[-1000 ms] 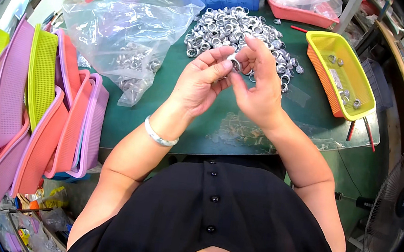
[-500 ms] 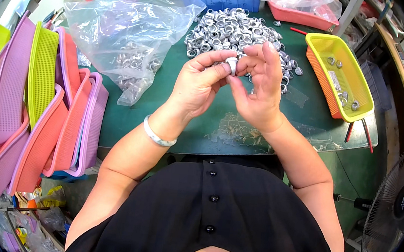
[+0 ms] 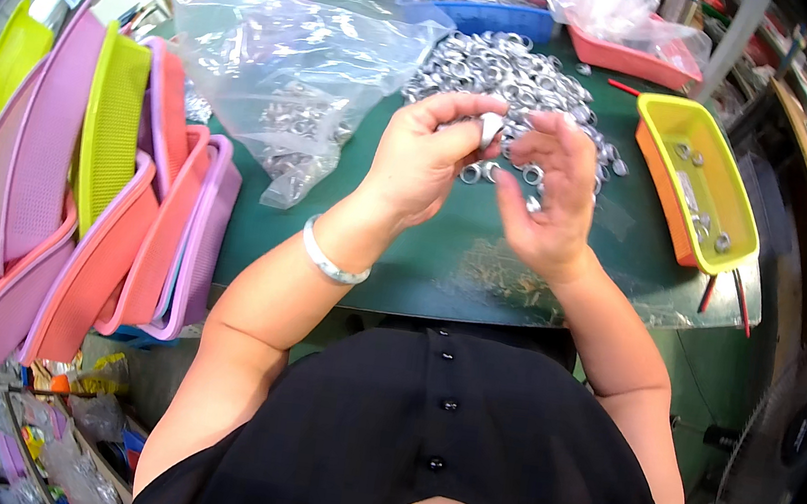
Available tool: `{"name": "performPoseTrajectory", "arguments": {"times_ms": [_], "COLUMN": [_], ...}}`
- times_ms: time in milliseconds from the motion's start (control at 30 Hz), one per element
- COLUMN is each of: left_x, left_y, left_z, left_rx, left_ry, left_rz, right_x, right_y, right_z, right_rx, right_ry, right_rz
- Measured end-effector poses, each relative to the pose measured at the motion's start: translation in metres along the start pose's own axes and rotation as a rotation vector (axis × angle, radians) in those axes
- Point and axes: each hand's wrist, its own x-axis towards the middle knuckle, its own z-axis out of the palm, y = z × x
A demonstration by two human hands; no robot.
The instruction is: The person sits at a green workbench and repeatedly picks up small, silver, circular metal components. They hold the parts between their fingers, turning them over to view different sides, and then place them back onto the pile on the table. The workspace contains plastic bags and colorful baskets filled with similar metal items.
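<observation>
Between thumb and forefinger my left hand (image 3: 426, 154) pinches a small silvery metal ring (image 3: 491, 130), held up over the near side of a heap of similar rings (image 3: 505, 78). My right hand (image 3: 556, 195) is just to the right of it, fingers apart and slightly smeared by motion, with nothing seen in it. A gap separates the right fingers from the held ring. A few loose rings (image 3: 532, 173) lie on the green table between and beyond my hands.
Left of the heap lies a clear plastic bag (image 3: 288, 46) with more rings. A yellow-and-orange basket (image 3: 679, 185) holding several rings stands at the right. Blue (image 3: 474, 9) and pink (image 3: 638, 64) trays sit at the back; stacked coloured baskets (image 3: 114, 146) rise at the far left.
My right hand has come away from the ring and opened a gap; the left still pinches it. The whole view has shifted, with the table and baskets sitting slightly differently in the picture.
</observation>
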Motion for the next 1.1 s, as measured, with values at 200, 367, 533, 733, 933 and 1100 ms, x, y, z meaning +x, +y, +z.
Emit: {"name": "performPoseTrajectory", "arguments": {"times_ms": [200, 367, 533, 733, 933, 1100], "left_x": [0.054, 0.095, 0.080, 0.057, 0.020, 0.001], "left_y": [0.098, 0.172, 0.199, 0.211, 0.216, 0.222], "left_z": [-0.012, -0.080, -0.113, -0.122, -0.092, -0.087], "left_rx": [0.897, 1.964, 2.082, 2.137, 1.925, 1.924], "left_ry": [0.075, 0.181, 0.138, -0.007, -0.058, -0.045], "left_rz": [0.650, 0.313, -0.541, -0.526, -0.442, -0.410], "right_x": [0.008, 0.003, -0.002, 0.031, 0.111, 0.172], "right_y": [-0.001, 0.009, 0.026, 0.038, 0.064, 0.064], "right_z": [-0.010, -0.009, -0.007, 0.003, 0.055, 0.109], "right_rx": [-0.173, -0.238, -0.305, -0.218, -0.076, -0.139], "right_ry": [-0.106, -0.238, -0.408, -0.516, -0.426, -0.580], "right_rz": [0.063, 0.114, 0.136, 0.275, 0.380, 0.806]}}
